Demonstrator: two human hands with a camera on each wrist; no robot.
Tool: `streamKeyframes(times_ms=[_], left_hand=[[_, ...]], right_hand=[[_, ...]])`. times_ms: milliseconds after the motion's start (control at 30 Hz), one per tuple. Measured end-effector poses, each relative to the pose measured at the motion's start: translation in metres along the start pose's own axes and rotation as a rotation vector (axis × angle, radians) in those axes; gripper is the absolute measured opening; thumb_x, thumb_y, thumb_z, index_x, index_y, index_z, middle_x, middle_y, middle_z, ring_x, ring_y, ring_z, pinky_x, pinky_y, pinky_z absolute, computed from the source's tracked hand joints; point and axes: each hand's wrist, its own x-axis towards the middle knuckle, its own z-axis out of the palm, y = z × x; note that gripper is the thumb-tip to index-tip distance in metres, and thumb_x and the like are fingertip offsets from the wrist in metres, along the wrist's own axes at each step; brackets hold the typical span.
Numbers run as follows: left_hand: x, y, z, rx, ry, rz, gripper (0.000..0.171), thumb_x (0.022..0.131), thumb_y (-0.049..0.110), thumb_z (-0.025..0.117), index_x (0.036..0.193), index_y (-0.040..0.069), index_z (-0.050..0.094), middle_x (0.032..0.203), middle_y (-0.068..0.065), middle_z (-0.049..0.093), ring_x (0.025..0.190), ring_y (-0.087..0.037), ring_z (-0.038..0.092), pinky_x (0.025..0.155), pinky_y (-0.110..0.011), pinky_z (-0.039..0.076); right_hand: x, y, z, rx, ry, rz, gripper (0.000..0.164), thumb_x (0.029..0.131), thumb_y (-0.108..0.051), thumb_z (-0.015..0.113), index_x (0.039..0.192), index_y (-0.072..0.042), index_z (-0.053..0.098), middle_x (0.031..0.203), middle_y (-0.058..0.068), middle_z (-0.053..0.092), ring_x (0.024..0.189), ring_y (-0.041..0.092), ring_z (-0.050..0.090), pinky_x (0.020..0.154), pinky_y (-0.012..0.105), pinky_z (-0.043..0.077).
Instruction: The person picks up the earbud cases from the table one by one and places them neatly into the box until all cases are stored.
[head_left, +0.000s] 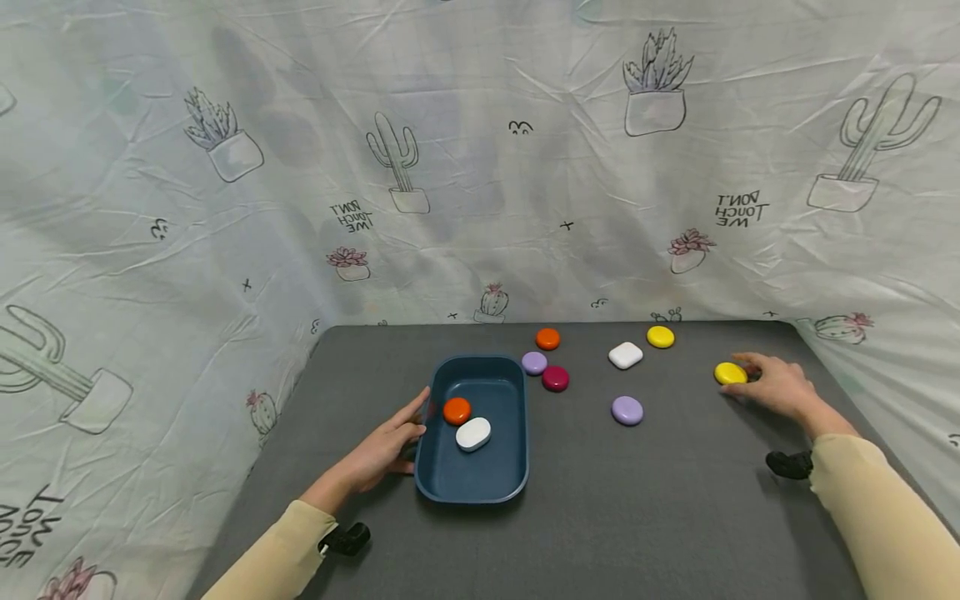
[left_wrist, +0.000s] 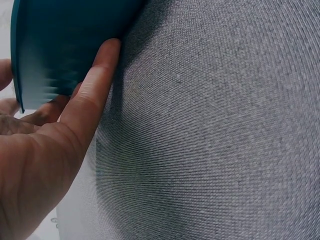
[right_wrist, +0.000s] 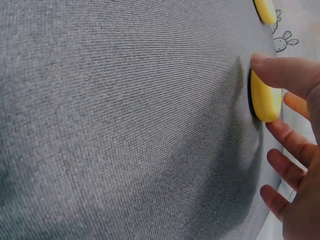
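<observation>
On the grey tabletop stands a dark blue rectangular tray (head_left: 472, 487) with rounded corners. Inside it lie an orange disc (head_left: 457, 411) and a white oval piece (head_left: 473, 434). My left hand (head_left: 382, 454) touches the tray's left side; in the left wrist view its extended fingers lie against the outer wall (left_wrist: 55, 50), one low by the tabletop. Far to the right, my right hand (head_left: 776, 386) pinches a smooth yellow disc (head_left: 730, 374) between thumb and fingers. The right wrist view shows the thumb on one edge of this yellow disc (right_wrist: 266, 97) and a fingertip at the opposite edge.
Right of the tray lie another orange disc (head_left: 547, 338), a crimson disc (head_left: 556, 378), two lilac discs (head_left: 534, 362) (head_left: 627, 410), a white rounded piece (head_left: 626, 356) and a second yellow disc (head_left: 660, 337). A cactus-print cloth (head_left: 465, 167) hangs behind the table.
</observation>
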Motion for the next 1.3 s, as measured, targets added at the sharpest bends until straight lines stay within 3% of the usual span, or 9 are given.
streamKeyframes(times_ms=[367, 900, 1300], left_hand=[[0.001, -0.002, 0.001, -0.002, 0.017, -0.007, 0.063, 0.111, 0.021, 0.041, 0.163, 0.045, 0.016, 0.168, -0.018, 0.01, 0.146, -0.048, 0.027, 0.09, -0.054, 0.054], [0.0, -0.007, -0.002, 0.01, 0.012, -0.002, 0.063, 0.111, 0.022, 0.042, 0.163, 0.045, 0.015, 0.168, -0.018, 0.009, 0.145, -0.047, 0.03, 0.089, -0.052, 0.055], [0.001, -0.009, -0.003, 0.004, -0.001, 0.007, 0.064, 0.11, 0.023, 0.044, 0.163, 0.046, 0.016, 0.168, -0.018, 0.011, 0.145, -0.046, 0.03, 0.088, -0.051, 0.055]], right_hand=[[0.004, 0.008, 0.004, 0.017, 0.014, -0.041, 0.079, 0.096, -0.048, 0.068, 0.146, 0.009, 0.044, 0.134, 0.04, 0.049, 0.114, 0.059, 0.036, 0.086, 0.068, 0.026], [-0.002, 0.01, 0.008, 0.033, 0.013, -0.015, 0.081, 0.095, -0.05, 0.068, 0.146, 0.008, 0.044, 0.134, 0.039, 0.049, 0.111, 0.055, 0.038, 0.082, 0.064, 0.028], [-0.004, 0.012, 0.009, 0.052, -0.002, -0.002, 0.08, 0.095, -0.051, 0.067, 0.147, 0.007, 0.044, 0.136, 0.039, 0.048, 0.115, 0.059, 0.034, 0.083, 0.069, 0.026]])
